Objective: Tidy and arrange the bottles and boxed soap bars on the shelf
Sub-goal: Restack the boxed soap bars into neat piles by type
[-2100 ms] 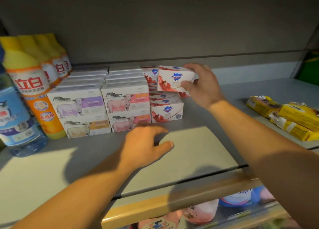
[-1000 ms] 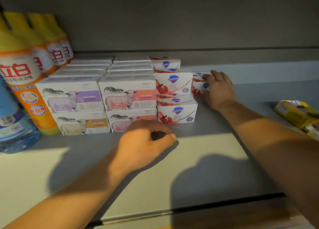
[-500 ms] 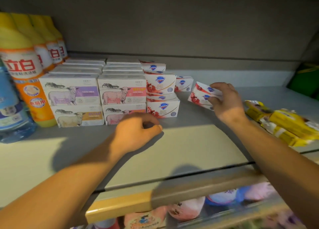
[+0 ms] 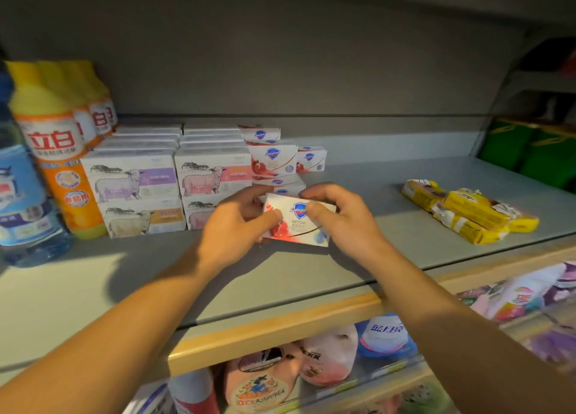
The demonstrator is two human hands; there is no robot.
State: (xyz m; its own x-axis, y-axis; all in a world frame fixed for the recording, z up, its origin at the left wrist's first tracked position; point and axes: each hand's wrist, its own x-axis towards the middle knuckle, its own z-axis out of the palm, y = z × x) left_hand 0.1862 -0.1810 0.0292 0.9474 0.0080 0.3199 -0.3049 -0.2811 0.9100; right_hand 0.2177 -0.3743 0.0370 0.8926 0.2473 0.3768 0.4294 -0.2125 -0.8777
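Both hands hold one white-and-red soap box [image 4: 297, 225] just above the grey shelf [image 4: 374, 251], in front of the stack of like boxes [image 4: 274, 159]. My left hand [image 4: 237, 223] grips its left end, and my right hand [image 4: 339, 217] pinches its right end and top edge. One more such box [image 4: 311, 158] stands alone to the right of the stack. Sheep-print soap boxes [image 4: 134, 180] sit stacked in two columns to the left. Yellow-capped orange bottles [image 4: 59, 151] stand in a row at the far left.
A blue bottle [image 4: 21, 195] stands at the left edge. Yellow wrapped bars [image 4: 467, 214] lie loose on the shelf's right side. Green boxes [image 4: 530, 155] sit on the neighbouring shelf. Pouches and bottles [image 4: 383, 335] fill the shelf below the wooden edge [image 4: 280, 326].
My right hand has brought the soap box from the right of the stack toward me. My left hand rose from the shelf and took its left end.
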